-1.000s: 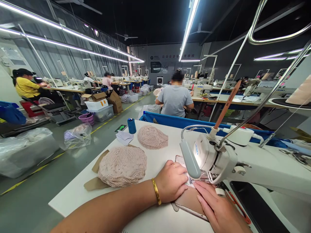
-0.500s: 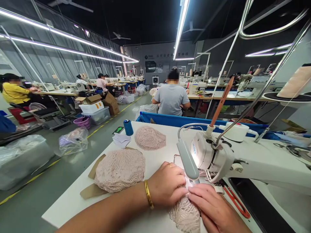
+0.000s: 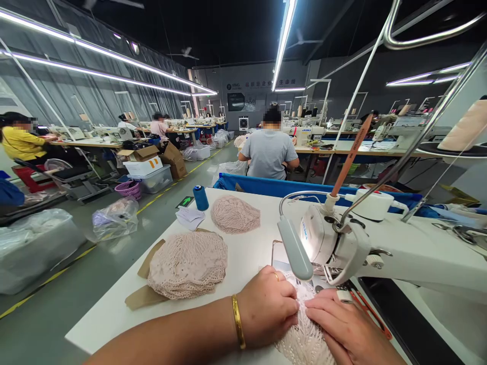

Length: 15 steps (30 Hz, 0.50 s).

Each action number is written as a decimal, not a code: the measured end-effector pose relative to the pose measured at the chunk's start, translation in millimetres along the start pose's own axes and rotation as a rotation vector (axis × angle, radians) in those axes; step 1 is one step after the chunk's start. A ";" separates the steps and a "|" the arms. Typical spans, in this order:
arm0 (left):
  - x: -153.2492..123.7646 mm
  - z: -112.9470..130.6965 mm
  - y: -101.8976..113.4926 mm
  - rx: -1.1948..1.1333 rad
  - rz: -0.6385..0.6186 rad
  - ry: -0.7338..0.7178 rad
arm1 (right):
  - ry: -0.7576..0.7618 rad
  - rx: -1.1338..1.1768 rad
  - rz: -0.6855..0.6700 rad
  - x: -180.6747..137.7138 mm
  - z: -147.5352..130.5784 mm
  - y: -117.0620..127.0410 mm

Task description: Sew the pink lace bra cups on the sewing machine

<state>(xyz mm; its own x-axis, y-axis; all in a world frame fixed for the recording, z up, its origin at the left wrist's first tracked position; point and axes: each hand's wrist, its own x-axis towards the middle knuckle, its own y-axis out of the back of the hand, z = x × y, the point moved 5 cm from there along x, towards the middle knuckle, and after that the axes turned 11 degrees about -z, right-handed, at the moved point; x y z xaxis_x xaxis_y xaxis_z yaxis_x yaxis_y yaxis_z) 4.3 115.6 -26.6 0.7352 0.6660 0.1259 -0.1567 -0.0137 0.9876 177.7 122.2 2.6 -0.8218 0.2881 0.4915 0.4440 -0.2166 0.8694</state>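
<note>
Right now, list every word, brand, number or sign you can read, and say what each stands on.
"JUKI", faintly: far sewing machine beyond the person in grey.
Blue lettering on the near machine head: blurred, unreadable.
White characters on the back wall sign: too small to read.
Floor sticker: green arrow, no words.
Print on the orange rod: unreadable.
</note>
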 end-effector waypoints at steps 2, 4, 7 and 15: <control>0.0 -1.0 -1.2 -0.001 0.012 0.009 | -0.009 -0.011 0.008 -1.6 0.7 -0.4; -0.1 -1.8 -0.9 -0.004 0.024 0.013 | -0.026 -0.010 -0.021 -5.8 2.5 -4.3; -0.2 -2.7 0.1 -0.003 0.032 0.017 | -0.059 0.001 -0.122 -14.0 6.6 -15.3; 4.3 -11.5 -0.1 0.003 0.008 0.059 | -0.131 -0.043 -0.142 -15.1 13.6 -24.0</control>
<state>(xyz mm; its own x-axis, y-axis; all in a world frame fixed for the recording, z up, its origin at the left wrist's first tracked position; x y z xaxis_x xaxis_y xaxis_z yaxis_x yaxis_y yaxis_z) -0.1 127.1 -27.3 0.6937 0.7088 0.1281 -0.1606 -0.0211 0.9868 184.4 135.7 -25.0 -0.8205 0.4369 0.3686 0.3087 -0.2039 0.9290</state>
